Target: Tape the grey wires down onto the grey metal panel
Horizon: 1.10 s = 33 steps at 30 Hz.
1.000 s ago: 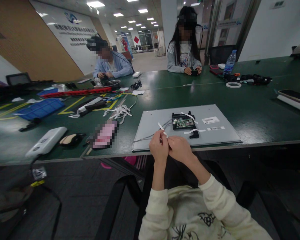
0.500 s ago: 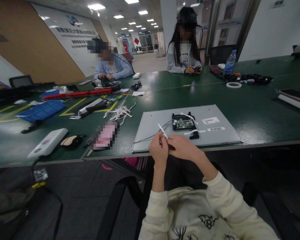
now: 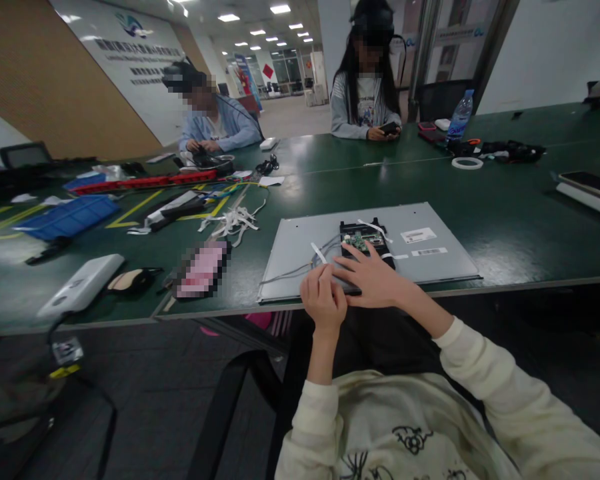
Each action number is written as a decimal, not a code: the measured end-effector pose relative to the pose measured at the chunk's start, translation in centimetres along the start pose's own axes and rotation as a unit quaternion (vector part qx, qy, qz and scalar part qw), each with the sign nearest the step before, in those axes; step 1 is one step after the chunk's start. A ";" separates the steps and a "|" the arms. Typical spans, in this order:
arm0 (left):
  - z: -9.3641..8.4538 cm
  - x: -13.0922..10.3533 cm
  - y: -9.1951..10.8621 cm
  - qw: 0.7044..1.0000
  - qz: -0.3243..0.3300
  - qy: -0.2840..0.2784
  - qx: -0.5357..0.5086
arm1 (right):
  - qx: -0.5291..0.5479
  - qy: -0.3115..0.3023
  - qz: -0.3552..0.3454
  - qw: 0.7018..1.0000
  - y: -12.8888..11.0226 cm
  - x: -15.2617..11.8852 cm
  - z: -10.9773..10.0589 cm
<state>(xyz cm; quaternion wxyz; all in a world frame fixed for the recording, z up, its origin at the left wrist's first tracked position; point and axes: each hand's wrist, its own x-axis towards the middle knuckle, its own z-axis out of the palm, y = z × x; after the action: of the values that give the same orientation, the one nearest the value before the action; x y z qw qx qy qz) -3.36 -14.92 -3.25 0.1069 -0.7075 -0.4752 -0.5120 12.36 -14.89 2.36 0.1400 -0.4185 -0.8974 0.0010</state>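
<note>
A flat grey panel (image 3: 300,233) lies at the table's near edge, with a black bracket and a green circuit board (image 3: 361,241) on it. My left hand (image 3: 323,293) is closed in a pinch at the panel's front edge, and a narrow white strip (image 3: 319,253) sticks up from its fingers. Spread fingers of my right hand (image 3: 375,275) rest over the near side of the board and bracket, hiding part of them. Other white strips (image 3: 397,257) cross the bracket. Thin grey cables (image 3: 285,274) run left from the board.
To the left are a pile of white strips (image 3: 236,221), a pink pouch-like item (image 3: 200,269), a white power bank (image 3: 83,283) and a blue tray (image 3: 67,217). A bottle (image 3: 460,119) and tape roll (image 3: 467,163) stand farther right. Two people sit across the table.
My right hand has let go near the left hand and spread out over the circuit board. The left hand still pinches the white strip. The view has shifted slightly.
</note>
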 end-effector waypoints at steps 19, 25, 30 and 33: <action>0.1 -0.4 0.1 0.998 0.015 -0.054 0.036 | -0.008 -0.022 0.049 0.999 6.5 3.1 1.0; 0.0 -0.5 0.0 0.998 0.028 -0.052 0.032 | -0.019 -0.040 0.117 0.992 11.5 5.5 1.6; -0.1 -0.7 -0.2 0.996 0.044 -0.058 0.043 | -0.026 -0.031 0.212 0.976 15.4 7.0 2.2; -0.3 -1.0 -0.5 0.995 0.050 -0.070 0.046 | -0.034 -0.031 0.250 0.967 17.4 7.2 2.4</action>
<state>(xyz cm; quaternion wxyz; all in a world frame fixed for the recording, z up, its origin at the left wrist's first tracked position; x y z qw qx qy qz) -3.91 -15.38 -4.08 0.1309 -0.7587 -0.4686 -0.4331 20.42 2.05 -0.26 0.0933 -0.6342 -0.7673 0.0180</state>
